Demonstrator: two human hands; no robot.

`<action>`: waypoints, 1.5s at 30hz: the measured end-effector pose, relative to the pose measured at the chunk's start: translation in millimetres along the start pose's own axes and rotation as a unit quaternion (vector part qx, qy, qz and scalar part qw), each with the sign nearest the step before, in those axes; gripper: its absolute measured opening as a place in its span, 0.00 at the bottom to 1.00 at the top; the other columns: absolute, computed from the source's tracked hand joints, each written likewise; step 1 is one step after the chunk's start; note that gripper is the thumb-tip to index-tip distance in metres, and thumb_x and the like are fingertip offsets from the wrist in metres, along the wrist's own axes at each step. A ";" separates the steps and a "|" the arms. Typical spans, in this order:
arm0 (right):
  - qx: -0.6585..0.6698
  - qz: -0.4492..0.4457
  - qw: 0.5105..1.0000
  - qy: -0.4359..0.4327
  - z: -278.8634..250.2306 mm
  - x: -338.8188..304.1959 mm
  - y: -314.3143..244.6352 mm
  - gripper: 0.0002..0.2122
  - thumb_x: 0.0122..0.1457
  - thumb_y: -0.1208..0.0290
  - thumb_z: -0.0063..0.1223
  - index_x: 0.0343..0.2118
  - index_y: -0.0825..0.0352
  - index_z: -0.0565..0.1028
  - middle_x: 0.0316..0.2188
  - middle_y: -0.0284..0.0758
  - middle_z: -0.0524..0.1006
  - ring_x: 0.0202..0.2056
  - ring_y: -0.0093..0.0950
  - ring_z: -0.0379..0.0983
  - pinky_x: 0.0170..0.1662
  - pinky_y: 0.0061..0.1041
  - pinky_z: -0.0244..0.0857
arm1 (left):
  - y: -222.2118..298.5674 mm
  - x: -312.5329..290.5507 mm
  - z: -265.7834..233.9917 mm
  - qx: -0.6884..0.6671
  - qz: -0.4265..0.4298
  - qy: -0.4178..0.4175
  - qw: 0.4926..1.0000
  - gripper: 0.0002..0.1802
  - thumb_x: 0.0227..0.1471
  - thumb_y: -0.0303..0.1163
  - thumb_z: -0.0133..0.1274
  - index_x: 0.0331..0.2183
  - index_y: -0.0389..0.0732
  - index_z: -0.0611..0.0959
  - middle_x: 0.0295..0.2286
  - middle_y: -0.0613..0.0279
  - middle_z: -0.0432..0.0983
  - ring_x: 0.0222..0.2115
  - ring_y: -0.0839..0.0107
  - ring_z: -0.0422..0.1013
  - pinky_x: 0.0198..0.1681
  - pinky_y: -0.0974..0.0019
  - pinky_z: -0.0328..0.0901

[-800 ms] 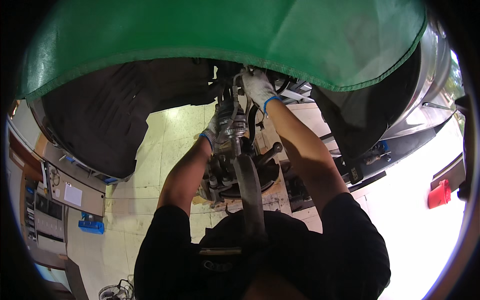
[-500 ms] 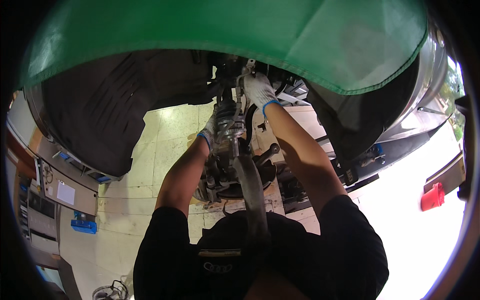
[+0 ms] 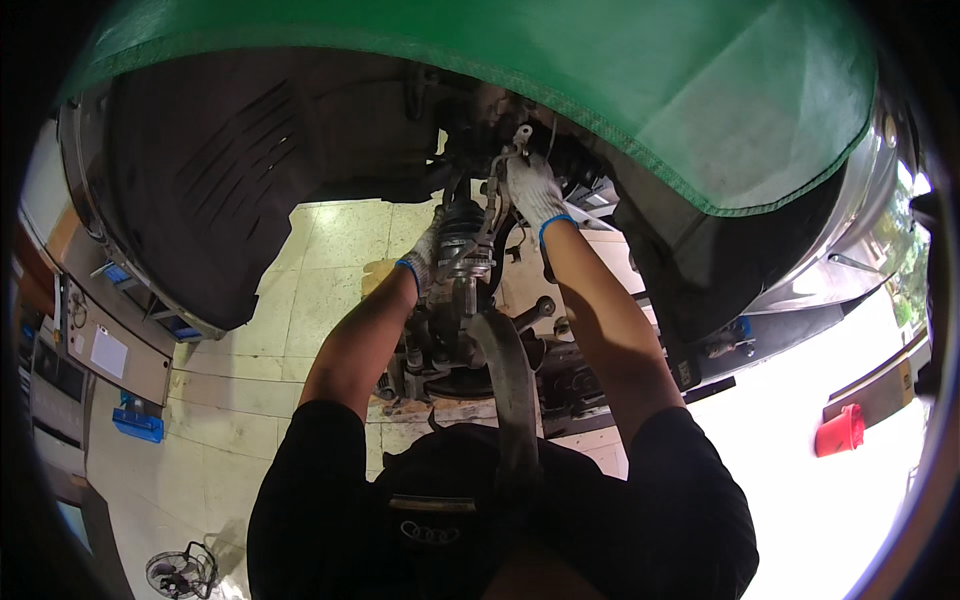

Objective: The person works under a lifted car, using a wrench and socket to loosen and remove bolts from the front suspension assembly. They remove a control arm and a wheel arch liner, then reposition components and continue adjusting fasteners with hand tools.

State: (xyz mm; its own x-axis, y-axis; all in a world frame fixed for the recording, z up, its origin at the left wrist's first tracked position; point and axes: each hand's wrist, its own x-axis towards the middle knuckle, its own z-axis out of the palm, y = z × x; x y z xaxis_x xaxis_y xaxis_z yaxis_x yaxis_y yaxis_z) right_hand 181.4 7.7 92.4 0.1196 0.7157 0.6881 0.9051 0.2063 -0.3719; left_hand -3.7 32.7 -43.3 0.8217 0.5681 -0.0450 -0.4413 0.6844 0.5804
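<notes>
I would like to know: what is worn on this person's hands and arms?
The left hand and right hand wear whitish knitted gloves with blue cuff edges. The forearms are bare below short black sleeves.

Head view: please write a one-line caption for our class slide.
Below a green cover, a gloved left hand beside a ribbed shaft joint and a gloved right hand by a metal bracket.
</notes>
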 end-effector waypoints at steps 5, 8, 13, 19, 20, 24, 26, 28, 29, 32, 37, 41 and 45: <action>0.162 0.200 0.962 -0.097 23.6 15.9 16.9 0.20 0.66 0.59 0.47 0.48 0.74 0.75 0.43 0.61 0.77 0.47 0.57 0.74 0.47 0.46 0.70 | 0.3 -2.1 11.6 -0.031 -0.014 -0.026 0.999 0.28 0.66 0.58 0.38 0.42 0.46 0.81 0.29 0.65 0.77 0.27 0.67 0.74 0.30 0.58 0.72; 0.190 0.140 0.965 -0.116 36.7 26.3 27.0 0.21 0.66 0.59 0.46 0.49 0.74 0.75 0.45 0.59 0.77 0.49 0.56 0.73 0.49 0.45 0.69 | 0.6 -6.6 20.9 -0.054 -0.047 -0.134 0.988 0.25 0.66 0.57 0.40 0.38 0.47 0.80 0.29 0.66 0.77 0.26 0.69 0.73 0.29 0.60 0.71; 0.109 0.238 0.955 -0.139 8.2 13.7 14.6 0.22 0.67 0.57 0.44 0.53 0.72 0.73 0.52 0.57 0.75 0.54 0.53 0.71 0.55 0.41 0.66 | -0.7 -12.4 24.6 0.006 -0.003 0.022 1.000 0.28 0.68 0.56 0.37 0.42 0.44 0.80 0.31 0.63 0.79 0.30 0.66 0.76 0.35 0.57 0.75; 0.114 0.193 0.968 -0.109 -19.4 6.0 -16.3 0.24 0.68 0.55 0.43 0.55 0.72 0.72 0.51 0.56 0.75 0.53 0.52 0.72 0.54 0.40 0.66 | 2.0 -11.0 23.2 -0.028 -0.018 0.000 0.999 0.27 0.68 0.56 0.36 0.41 0.44 0.80 0.31 0.63 0.79 0.30 0.65 0.76 0.35 0.55 0.74; 0.122 0.204 0.963 -0.127 -14.7 8.7 -14.3 0.24 0.69 0.55 0.43 0.55 0.72 0.72 0.52 0.56 0.75 0.53 0.53 0.72 0.54 0.40 0.66 | 2.3 -10.7 22.2 -0.033 -0.026 -0.032 0.999 0.27 0.68 0.56 0.36 0.42 0.44 0.80 0.31 0.62 0.79 0.30 0.65 0.76 0.35 0.54 0.74; 0.062 0.050 0.988 -0.135 19.8 20.4 12.0 0.22 0.69 0.57 0.41 0.54 0.72 0.73 0.53 0.54 0.75 0.54 0.52 0.71 0.54 0.39 0.66 | 4.9 -6.7 12.3 -0.023 -0.033 -0.031 0.999 0.30 0.67 0.58 0.35 0.45 0.43 0.80 0.35 0.58 0.81 0.32 0.63 0.78 0.37 0.53 0.75; 0.142 0.147 0.969 -0.136 31.7 17.9 29.7 0.20 0.70 0.58 0.40 0.50 0.71 0.74 0.50 0.52 0.76 0.52 0.49 0.72 0.52 0.38 0.67 | 4.4 -4.1 3.2 -0.037 -0.032 0.001 0.999 0.34 0.67 0.61 0.33 0.47 0.42 0.80 0.37 0.55 0.82 0.33 0.59 0.78 0.38 0.50 0.76; 0.122 0.119 0.977 -0.130 37.8 14.3 41.3 0.19 0.70 0.58 0.39 0.47 0.70 0.75 0.47 0.50 0.78 0.50 0.47 0.73 0.51 0.37 0.67 | 4.7 -1.1 -6.9 -0.041 -0.023 0.025 0.999 0.35 0.67 0.62 0.32 0.47 0.41 0.80 0.37 0.55 0.82 0.34 0.57 0.79 0.39 0.48 0.76; 0.108 0.097 0.981 -0.126 39.2 12.5 43.8 0.18 0.70 0.59 0.39 0.46 0.70 0.75 0.45 0.49 0.78 0.49 0.46 0.74 0.50 0.36 0.67 | 5.2 0.6 -11.4 -0.050 -0.019 0.023 0.998 0.36 0.67 0.62 0.32 0.48 0.41 0.80 0.37 0.55 0.82 0.34 0.56 0.79 0.40 0.47 0.76; 0.296 0.088 0.947 -0.086 38.4 8.3 41.4 0.16 0.68 0.57 0.46 0.43 0.68 0.74 0.33 0.40 0.78 0.36 0.34 0.75 0.41 0.29 0.68 | 7.6 2.4 -21.9 -0.021 -0.019 0.010 1.000 0.34 0.70 0.57 0.27 0.53 0.41 0.76 0.43 0.53 0.81 0.41 0.56 0.80 0.46 0.43 0.77; 0.478 0.254 0.839 -0.055 38.1 9.9 29.6 0.16 0.67 0.57 0.49 0.40 0.67 0.76 0.31 0.37 0.77 0.32 0.32 0.74 0.38 0.28 0.67 | 7.8 1.7 -24.7 0.000 -0.028 0.041 0.999 0.35 0.68 0.59 0.30 0.50 0.41 0.80 0.41 0.55 0.83 0.40 0.58 0.80 0.45 0.46 0.76; 0.092 0.056 0.991 -0.080 37.2 10.9 41.0 0.16 0.68 0.60 0.45 0.45 0.68 0.75 0.38 0.43 0.78 0.41 0.38 0.75 0.43 0.32 0.66 | 7.9 -0.2 -22.7 0.011 -0.030 0.040 0.999 0.36 0.68 0.61 0.28 0.52 0.42 0.78 0.42 0.53 0.82 0.40 0.56 0.80 0.45 0.43 0.76; 0.060 0.013 0.997 -0.056 50.1 14.6 57.1 0.16 0.68 0.56 0.47 0.41 0.66 0.77 0.28 0.34 0.78 0.31 0.27 0.76 0.35 0.26 0.67 | 8.3 -1.6 -21.1 0.033 -0.021 0.103 0.994 0.39 0.67 0.64 0.26 0.54 0.43 0.77 0.43 0.53 0.81 0.41 0.55 0.79 0.47 0.41 0.75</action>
State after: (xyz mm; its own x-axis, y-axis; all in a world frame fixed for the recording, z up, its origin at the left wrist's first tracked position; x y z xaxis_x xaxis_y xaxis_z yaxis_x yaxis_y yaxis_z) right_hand 214.3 63.4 50.0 0.0905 0.7902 0.6061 0.8456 0.2605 -0.4659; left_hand -16.2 47.0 -55.6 0.7449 0.6256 -0.2320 -0.3779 0.6821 0.6260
